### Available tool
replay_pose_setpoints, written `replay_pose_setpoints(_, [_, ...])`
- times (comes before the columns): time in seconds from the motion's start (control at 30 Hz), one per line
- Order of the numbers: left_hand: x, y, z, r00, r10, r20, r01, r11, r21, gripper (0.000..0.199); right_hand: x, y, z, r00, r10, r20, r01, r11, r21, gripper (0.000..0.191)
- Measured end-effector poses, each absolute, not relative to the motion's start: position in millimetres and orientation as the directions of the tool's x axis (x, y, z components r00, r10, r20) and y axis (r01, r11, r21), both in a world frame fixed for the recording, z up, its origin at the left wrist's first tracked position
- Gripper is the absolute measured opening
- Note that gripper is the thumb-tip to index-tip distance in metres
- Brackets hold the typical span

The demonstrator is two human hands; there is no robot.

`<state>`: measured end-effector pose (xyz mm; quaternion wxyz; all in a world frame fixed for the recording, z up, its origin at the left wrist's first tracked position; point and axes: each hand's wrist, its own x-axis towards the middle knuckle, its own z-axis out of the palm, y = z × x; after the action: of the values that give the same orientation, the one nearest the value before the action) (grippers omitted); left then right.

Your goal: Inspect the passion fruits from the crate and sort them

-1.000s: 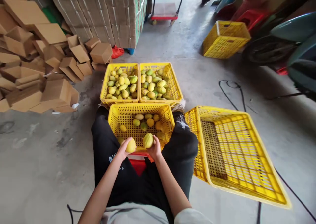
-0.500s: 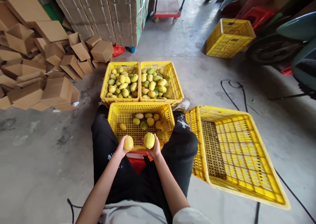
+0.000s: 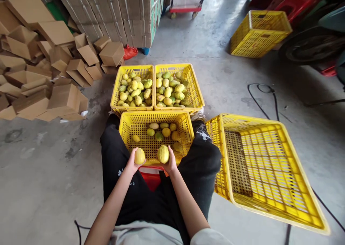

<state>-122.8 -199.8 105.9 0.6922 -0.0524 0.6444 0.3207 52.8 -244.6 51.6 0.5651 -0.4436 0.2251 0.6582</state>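
Observation:
My left hand (image 3: 132, 163) is closed around a smooth, pale yellow fruit (image 3: 139, 156) that looks like a small melon. A ribbed yellow-green fruit (image 3: 163, 154) of similar size sits in my right hand (image 3: 170, 163), its fingers partly hidden behind it. Both fruits are held apart, over the near edge of a yellow plastic crate (image 3: 123, 130) between my knees. Inside that crate lie several loose fruits, mostly toward its right side, with a single small yellow fruit (image 3: 136, 138) at the left.
Beyond my crate stand a left crate (image 3: 115, 107) and a right crate (image 3: 199, 94), both holding many fruits. A large yellow crate (image 3: 269, 158) lies tilted at my right. Cardboard boxes (image 3: 63, 101) are heaped left; a cart (image 3: 185, 4), another crate (image 3: 258, 40) and a cable (image 3: 252, 94) are farther off.
The view has shifted slightly, so the crates at right appear farther right. Both hands keep their fruits in nearly the same place; the left one's fruit looks turned a little.

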Motion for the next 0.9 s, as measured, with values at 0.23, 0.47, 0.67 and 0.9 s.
replay_pose_setpoints(0.23, [-122, -201, 103, -0.088, 0.319, -0.944, -0.482, 0.816, 0.321, 0.019, 51, -242, 62, -0.010, 0.525, -0.851, -0.960, -0.244, -0.139, 0.039])
replay_pose_setpoints(0.47, [-121, -199, 101, 0.043, 0.309, -0.950, -0.416, 0.870, 0.264, 0.042, 56, -245, 56, -0.128, 0.608, -0.783, -0.917, -0.373, -0.140, 0.043])
replay_pose_setpoints(0.67, [-119, -202, 100, 0.087, 0.399, -0.913, -0.337, 0.874, 0.350, 0.037, 53, -245, 47, -0.080, 0.605, -0.792, -0.929, -0.334, -0.161, 0.034])
replay_pose_setpoints(0.9, [-118, -200, 110, 0.034, 0.407, -0.913, -0.482, 0.807, 0.342, 0.026, 56, -248, 32, -0.033, 0.656, -0.754, -0.943, -0.271, -0.194, 0.026])
